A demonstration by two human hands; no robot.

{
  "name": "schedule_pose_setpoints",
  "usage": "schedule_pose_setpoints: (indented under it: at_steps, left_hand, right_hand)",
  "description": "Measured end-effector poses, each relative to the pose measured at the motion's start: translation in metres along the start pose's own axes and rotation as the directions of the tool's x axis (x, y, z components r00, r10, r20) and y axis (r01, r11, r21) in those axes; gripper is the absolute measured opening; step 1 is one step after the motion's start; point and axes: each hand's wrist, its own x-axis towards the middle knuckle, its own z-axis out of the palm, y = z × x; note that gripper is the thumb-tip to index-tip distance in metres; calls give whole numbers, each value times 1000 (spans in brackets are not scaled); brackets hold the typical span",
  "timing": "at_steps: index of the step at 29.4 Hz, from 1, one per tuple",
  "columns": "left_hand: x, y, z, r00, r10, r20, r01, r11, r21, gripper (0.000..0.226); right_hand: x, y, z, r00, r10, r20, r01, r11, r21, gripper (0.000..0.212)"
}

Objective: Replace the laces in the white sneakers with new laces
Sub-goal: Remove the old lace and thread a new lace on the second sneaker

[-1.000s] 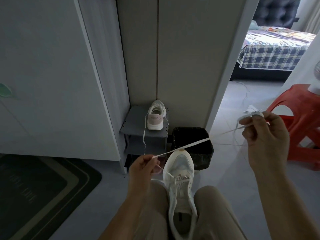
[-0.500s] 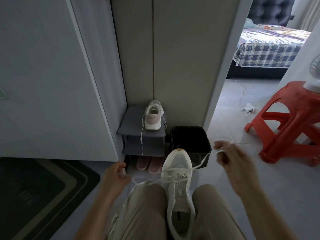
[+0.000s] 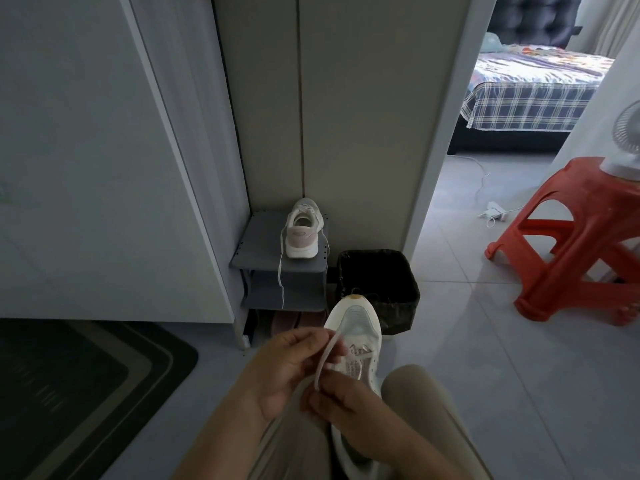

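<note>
A white sneaker (image 3: 356, 327) lies between my knees, toe pointing away from me. A white lace (image 3: 327, 355) threaded through its lowest eyelets loops up from the shoe. My left hand (image 3: 287, 368) pinches the top of that loop just left of the shoe. My right hand (image 3: 346, 407) pinches the lace's lower part over the shoe's tongue, hiding the middle of the shoe. The second white sneaker (image 3: 304, 228) stands on a small grey shoe rack (image 3: 263, 251), heel toward me, with a lace hanging down over the rack's front.
A black bin (image 3: 379, 289) stands right behind the sneaker's toe. A red plastic stool (image 3: 575, 244) with a fan on it is at the right. A dark mat (image 3: 79, 386) lies at the left. White cupboard doors rise ahead. A bed shows through the doorway.
Both hands, held wide apart with the lace stretched between them, have come together over the shoe. The lace now forms a loop between them.
</note>
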Motion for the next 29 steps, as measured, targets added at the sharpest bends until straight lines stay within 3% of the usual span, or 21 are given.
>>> schedule_pose_setpoints:
  at_steps: [3,7,10,12,14,16,17,18,19,21,23,25,27,29]
  left_hand:
    - [3,9,-1,999,-28,-25,23,980,-199,22]
    - [3,18,-2,998,-45,-50,31,969,-247,19]
    - [0,16,2,989,-22,-145,4,992,-123,13]
    - [-1,19,0,959,89,-271,-75,995,61,14]
    - [-2,33,-17,848,271,-456,-185,957,224,16]
    - [-10,61,-42,607,461,-647,-306,887,346,19]
    - [-16,76,-52,492,551,-674,-371,833,411,21]
    - [-21,86,-57,429,636,-642,-400,771,496,24]
    - [-22,91,-56,423,707,-567,-402,707,581,27]
    - [-14,79,-33,561,724,-403,-385,658,647,28]
    - [-1,43,1,781,570,-257,-325,722,611,23]
    - [11,-8,25,904,405,-139,-215,710,671,22]
    - [22,-52,33,907,407,-109,-190,626,757,19]
    - [30,-74,35,864,492,-107,-207,541,815,17]
  right_hand:
    - [2,-1,4,1000,-12,-13,12,1000,0,22]
    - [3,6,7,999,-30,-46,28,999,-37,18]
    - [3,5,10,994,-83,-76,79,995,-61,13]
    - [-1,9,8,976,-134,-173,115,987,-115,27]
    - [-7,16,-6,911,-65,-406,6,989,-145,31]
    - [-10,22,-28,816,79,-572,-236,950,-205,16]
    - [-10,25,-37,793,158,-589,-354,906,-233,12]
    - [-9,29,-44,787,218,-577,-429,866,-258,10]
    - [-7,32,-47,789,257,-558,-473,834,-284,14]
    - [-1,35,-48,791,286,-541,-513,792,-331,19]
    - [3,33,-52,795,325,-512,-533,778,-334,20]
    - [6,31,-54,804,371,-465,-548,767,-334,23]
    - [9,34,-53,803,369,-468,-555,748,-363,17]
    - [9,36,-51,788,369,-493,-569,742,-355,19]
